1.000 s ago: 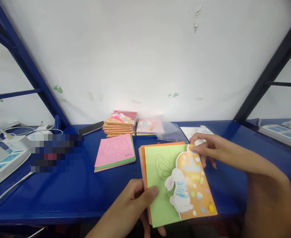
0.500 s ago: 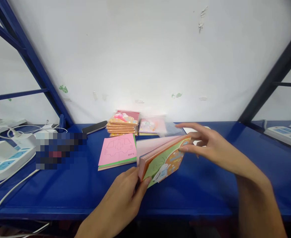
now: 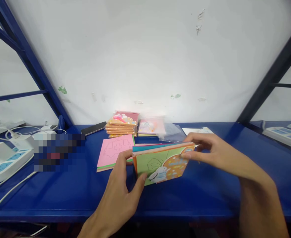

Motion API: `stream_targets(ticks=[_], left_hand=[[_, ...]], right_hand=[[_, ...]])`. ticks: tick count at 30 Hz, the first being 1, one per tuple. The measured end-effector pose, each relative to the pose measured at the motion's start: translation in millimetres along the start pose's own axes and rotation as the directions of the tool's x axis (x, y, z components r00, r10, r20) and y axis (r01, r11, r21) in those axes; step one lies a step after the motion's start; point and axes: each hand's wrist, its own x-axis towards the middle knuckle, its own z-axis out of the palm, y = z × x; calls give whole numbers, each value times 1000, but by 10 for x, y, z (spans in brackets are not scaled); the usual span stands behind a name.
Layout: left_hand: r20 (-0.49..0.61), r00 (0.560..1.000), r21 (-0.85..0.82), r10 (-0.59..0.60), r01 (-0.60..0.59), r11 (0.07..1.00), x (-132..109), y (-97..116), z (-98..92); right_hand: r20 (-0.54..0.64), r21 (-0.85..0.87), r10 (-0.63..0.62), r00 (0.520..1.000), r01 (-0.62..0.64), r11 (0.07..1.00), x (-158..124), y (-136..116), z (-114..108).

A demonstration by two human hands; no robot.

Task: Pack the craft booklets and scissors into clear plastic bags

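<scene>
Both my hands hold a thick craft paper booklet (image 3: pixel 160 164) tilted up above the blue table, with coloured page edges along its top. Its green cover has a butterfly outline and a white rabbit on an orange shape. My left hand (image 3: pixel 118 188) grips the lower left edge, thumb on the cover. My right hand (image 3: pixel 210 153) pinches the top right corner. Just behind my left fingers lies a pink sheet with an ambulance outline (image 3: pixel 114 151), on a small stack of coloured paper.
On the blue table (image 3: pixel 61 198), a stack of orange booklets (image 3: pixel 122 124), a clear plastic packet (image 3: pixel 151 126), a phone (image 3: pixel 93 128) and white paper (image 3: pixel 196 131) stand at the back. A white power strip (image 3: pixel 1 158) with cables lies left, before a pixelated patch (image 3: pixel 58 152).
The booklet has tipped from lying nearly flat, through a fanned-open moment, to a steeper tilt with its pages closed together. My left hand has shifted to its left edge, and my right hand stays on the top corner.
</scene>
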Motion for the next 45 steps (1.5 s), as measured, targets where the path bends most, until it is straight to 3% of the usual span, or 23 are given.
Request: stream_targets(ticks=[4, 10, 16, 21, 25, 30, 39, 42, 45], left_hand=[[28, 999, -227, -41, 46, 973, -21, 18, 107], [85, 995, -123, -43, 54, 991, -23, -40, 188], [-25, 997, -193, -70, 64, 979, -32, -76, 200], [-98, 995, -203, -24, 4, 979, -114, -70, 221], [-179, 975, -374, -130, 55, 926, -126, 17, 222], [-33, 976, -541, -217, 166, 825, -95, 73, 245], [-106, 942, -438, -318, 243, 866, -148, 58, 364], [-177, 936, -441, -304, 200, 875, -134, 51, 350], [-115, 949, -495, -292, 200, 846, -89, 41, 315]], right_hand=[[53, 18, 14, 999, -15, 1000, 5, -24, 8], [115, -59, 12, 993, -5, 998, 1, -45, -15], [101, -96, -17, 995, 26, 995, -12, -55, -17], [97, -63, -20, 995, 26, 998, -58, -90, -33], [170, -37, 6, 985, 0, 999, -54, -101, -6], [268, 78, 17, 963, -39, 996, -34, -106, 60], [310, 82, 24, 950, -52, 995, -44, -168, 82], [319, 93, 10, 948, -42, 995, -42, -187, 83], [309, 82, 22, 951, -49, 995, -18, -187, 112]])
